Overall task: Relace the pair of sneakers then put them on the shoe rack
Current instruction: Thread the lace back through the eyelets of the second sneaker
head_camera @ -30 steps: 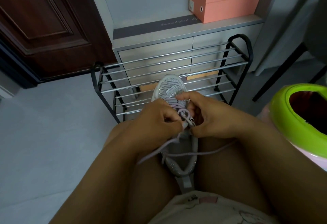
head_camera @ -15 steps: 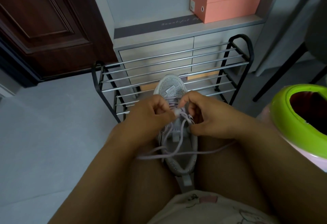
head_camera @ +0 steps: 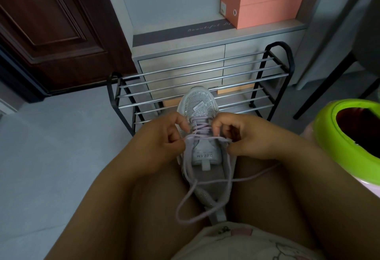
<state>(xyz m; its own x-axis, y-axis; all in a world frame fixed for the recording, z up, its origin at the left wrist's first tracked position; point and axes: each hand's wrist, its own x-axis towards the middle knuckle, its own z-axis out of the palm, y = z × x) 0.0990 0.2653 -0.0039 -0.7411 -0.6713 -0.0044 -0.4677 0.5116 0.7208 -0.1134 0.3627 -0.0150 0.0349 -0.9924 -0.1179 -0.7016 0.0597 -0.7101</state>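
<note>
A grey glittery sneaker (head_camera: 198, 105) lies between my thighs with its toe pointing away from me. Its lilac lace (head_camera: 200, 130) crosses the eyelets, and loose ends trail down over my lap. My left hand (head_camera: 162, 138) pinches the lace at the shoe's left side. On the right side my right hand (head_camera: 244, 136) pinches the other strand, and the lace runs taut across the tongue between them. The black shoe rack (head_camera: 205, 78) with silver bars stands just beyond the shoe. The second sneaker is not in view.
A grey cabinet (head_camera: 181, 54) stands behind the rack, with pink shoe boxes (head_camera: 265, 6) on top. At the back left is a dark wooden door (head_camera: 51, 27). A green-rimmed bin (head_camera: 349, 136) is close at my right, and a black chair leg (head_camera: 322, 87) beyond it.
My hands have moved apart to the shoe's two sides, drawing the lace tight across the tongue. The loose ends have dropped lower over my lap.
</note>
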